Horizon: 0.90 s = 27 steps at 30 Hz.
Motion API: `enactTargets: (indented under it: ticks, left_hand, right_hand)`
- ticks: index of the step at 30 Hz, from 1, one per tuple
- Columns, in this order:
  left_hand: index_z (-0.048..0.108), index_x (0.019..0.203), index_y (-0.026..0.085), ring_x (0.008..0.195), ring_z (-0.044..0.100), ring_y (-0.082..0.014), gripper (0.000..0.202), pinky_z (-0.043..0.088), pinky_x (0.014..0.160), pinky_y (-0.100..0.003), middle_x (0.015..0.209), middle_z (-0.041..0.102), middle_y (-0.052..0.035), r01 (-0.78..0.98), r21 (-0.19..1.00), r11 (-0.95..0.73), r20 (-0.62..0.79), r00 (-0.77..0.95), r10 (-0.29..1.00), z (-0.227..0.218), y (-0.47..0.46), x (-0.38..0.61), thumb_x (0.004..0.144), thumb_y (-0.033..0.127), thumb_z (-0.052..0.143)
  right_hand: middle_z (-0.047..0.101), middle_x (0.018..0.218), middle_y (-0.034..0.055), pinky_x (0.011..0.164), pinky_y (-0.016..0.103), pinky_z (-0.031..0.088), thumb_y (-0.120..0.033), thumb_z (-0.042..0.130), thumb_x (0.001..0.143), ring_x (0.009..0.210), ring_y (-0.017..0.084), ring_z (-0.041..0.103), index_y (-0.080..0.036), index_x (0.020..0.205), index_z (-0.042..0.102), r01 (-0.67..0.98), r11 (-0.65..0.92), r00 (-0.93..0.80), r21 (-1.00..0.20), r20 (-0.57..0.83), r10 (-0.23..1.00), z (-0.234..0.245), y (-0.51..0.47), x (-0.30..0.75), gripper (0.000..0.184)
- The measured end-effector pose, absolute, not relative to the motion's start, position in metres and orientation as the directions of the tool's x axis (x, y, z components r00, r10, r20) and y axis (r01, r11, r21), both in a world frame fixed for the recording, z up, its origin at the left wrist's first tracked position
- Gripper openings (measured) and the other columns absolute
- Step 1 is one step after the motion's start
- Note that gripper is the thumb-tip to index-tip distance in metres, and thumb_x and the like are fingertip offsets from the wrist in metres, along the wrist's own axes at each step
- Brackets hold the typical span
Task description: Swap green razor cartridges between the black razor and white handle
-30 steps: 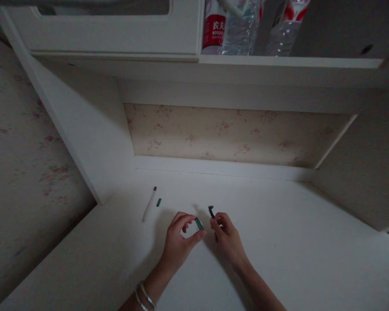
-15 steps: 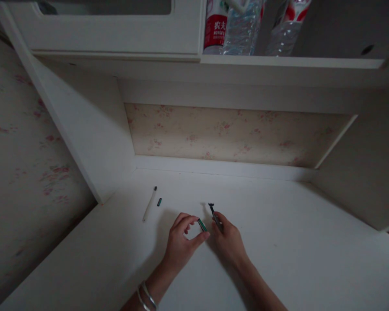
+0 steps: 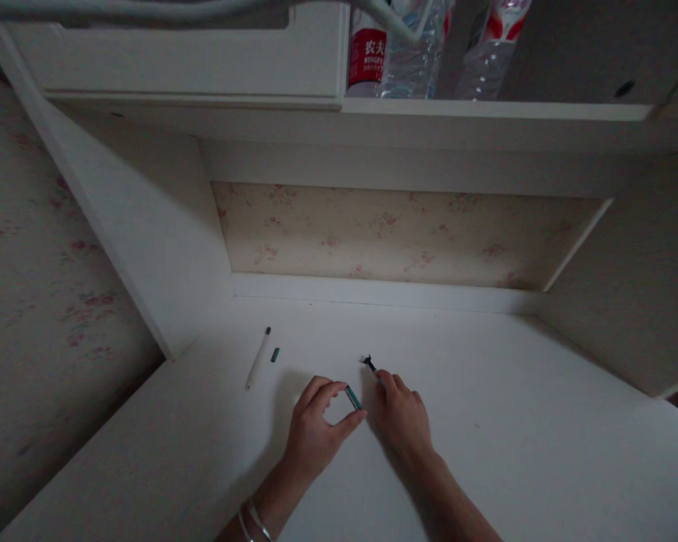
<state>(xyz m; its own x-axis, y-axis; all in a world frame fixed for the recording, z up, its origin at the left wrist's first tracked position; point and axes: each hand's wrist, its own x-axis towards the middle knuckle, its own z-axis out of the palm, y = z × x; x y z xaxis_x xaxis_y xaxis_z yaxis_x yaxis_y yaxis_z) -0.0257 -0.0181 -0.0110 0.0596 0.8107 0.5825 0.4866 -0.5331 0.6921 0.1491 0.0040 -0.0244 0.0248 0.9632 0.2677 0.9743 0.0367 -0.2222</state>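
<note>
Between the thumb and index fingertip of my left hand point(image 3: 318, 421) is a small green and black razor cartridge point(image 3: 353, 397), pinched at its two ends. My right hand point(image 3: 402, 414) is wrapped round a dark razor handle point(image 3: 369, 364). Its forked, bare head points away from me, and most of the grip is hidden by the fingers. The cartridge and the handle are apart, a short way from each other. A second green and dark cartridge point(image 3: 275, 354) lies on the table to the left, beside a white toothbrush point(image 3: 258, 360) with a dark head.
The white tabletop point(image 3: 486, 467) runs back to a low ledge and a flower-patterned wall panel point(image 3: 407, 233). White side panels point(image 3: 163, 248) stand left and right. Overhead, a shelf holds plastic bottles point(image 3: 367, 56), and a pale curved bar point(image 3: 175, 11) crosses the top.
My right hand has turned the razor handle, so its head now leans further left and more of the grip is covered. The left hand still pinches the cartridge. The view has shifted slightly.
</note>
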Motion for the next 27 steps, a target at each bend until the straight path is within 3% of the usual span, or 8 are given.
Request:
enactTargets:
  ticks: [13,27]
  left_hand:
    - [0.062,0.104,0.022,0.072,0.056,-0.016,0.034,0.053,0.069,-0.029,0.09,0.06,-0.005,0.521,0.655,-0.547,0.573,0.13,0.809,-0.0099,-0.0202,-0.0255,0.076,0.04,0.07]
    - [0.064,0.103,0.023,0.072,0.058,-0.0164,0.033,0.053,0.068,-0.029,0.089,0.061,-0.0047,0.521,0.652,-0.551,0.585,0.116,0.802,-0.009,-0.0194,-0.0255,0.074,0.038,0.072]
  right_hand:
    - [0.061,0.112,0.0113,0.08,0.035,0.037,-0.037,0.049,0.092,0.099,0.026,0.057,-0.019,0.126,0.054,0.968,0.121,-0.075,-0.218,0.207,0.975,-0.0218,0.002,0.1422,0.04]
    - [0.06,0.11,0.0102,0.079,0.036,0.036,-0.037,0.047,0.093,0.097,0.026,0.056,-0.022,0.127,0.052,0.966,0.121,-0.075,-0.228,0.203,0.976,-0.0172,-0.0013,0.1395,0.038]
